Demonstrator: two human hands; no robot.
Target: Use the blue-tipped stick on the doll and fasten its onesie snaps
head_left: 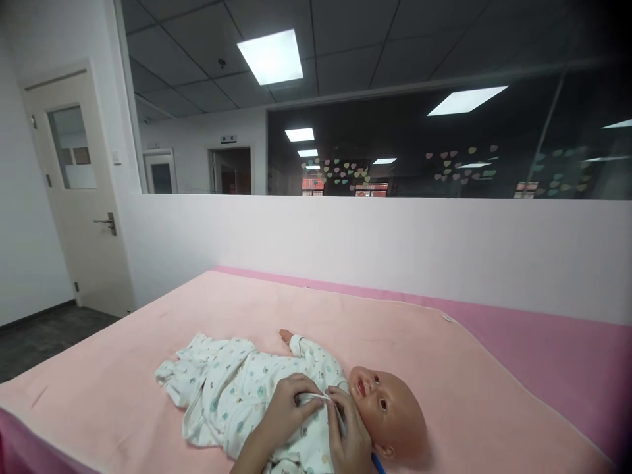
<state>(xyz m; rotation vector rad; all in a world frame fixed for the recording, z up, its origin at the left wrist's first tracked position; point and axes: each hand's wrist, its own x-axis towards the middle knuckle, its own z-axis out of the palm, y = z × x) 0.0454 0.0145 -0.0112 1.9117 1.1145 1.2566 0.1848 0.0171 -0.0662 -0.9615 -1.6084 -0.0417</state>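
Observation:
A baby doll point(395, 405) lies on its back with its head to the right, wearing a white baby garment point(237, 388) with a small coloured print. My left hand point(291, 409) is over the doll's chest, its thumb and fingers pinched on a thin white strip point(313, 395) at the garment's front. Close to the doll's chin, my right hand point(349, 434) pinches the same strip from the other side. Whether the strip is a tie or the garment's edge, I cannot tell. One doll hand point(285, 336) sticks out of the far sleeve.
A peach-pink sheet point(148, 342) covers the table, over a darker pink cover point(553, 355) at the back and right. Something blue point(378, 463) shows by my right wrist. Beyond stand a low white wall point(345, 243) with a window and a door point(83, 197) at left.

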